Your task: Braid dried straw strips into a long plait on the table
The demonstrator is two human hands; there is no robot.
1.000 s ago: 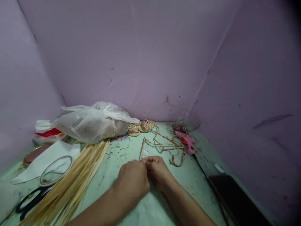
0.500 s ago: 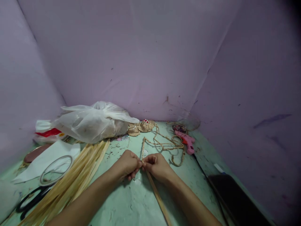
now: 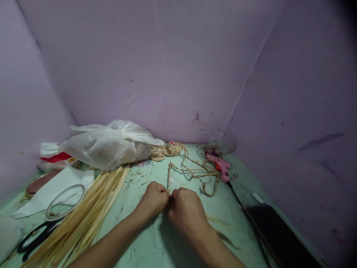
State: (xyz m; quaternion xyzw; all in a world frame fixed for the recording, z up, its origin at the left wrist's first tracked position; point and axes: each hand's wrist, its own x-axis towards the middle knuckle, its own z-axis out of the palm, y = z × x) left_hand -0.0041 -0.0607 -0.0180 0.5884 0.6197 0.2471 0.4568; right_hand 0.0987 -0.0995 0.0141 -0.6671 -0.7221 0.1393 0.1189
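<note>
A thin tan braided straw cord (image 3: pixel 169 175) runs toward me over the green tabletop, and its near end goes in between my hands. My left hand (image 3: pixel 156 197) is closed around that end. Pressed close against it, my right hand (image 3: pixel 185 208) is closed too, back upward, its fingertips hidden. Beyond my right wrist a pale straw strip (image 3: pixel 219 220) shows as a motion blur; its other end is hidden by the hand. The rest of the cord lies in loose loops farther back.
Left of my arm are a bundle of straw strips (image 3: pixel 92 208), black-handled scissors (image 3: pixel 33 238), a wire ring (image 3: pixel 48 210) and white paper (image 3: pixel 60 186). Behind are a plastic bag (image 3: pixel 111 149) and small woven hats (image 3: pixel 173 149). At right lie a pink glue gun (image 3: pixel 221 167) and a dark phone-like slab (image 3: pixel 279 234).
My right hand has rolled over so its back faces up, and both hands sit slightly lower. The straw strip that hung toward me between my arms has swung to the right.
</note>
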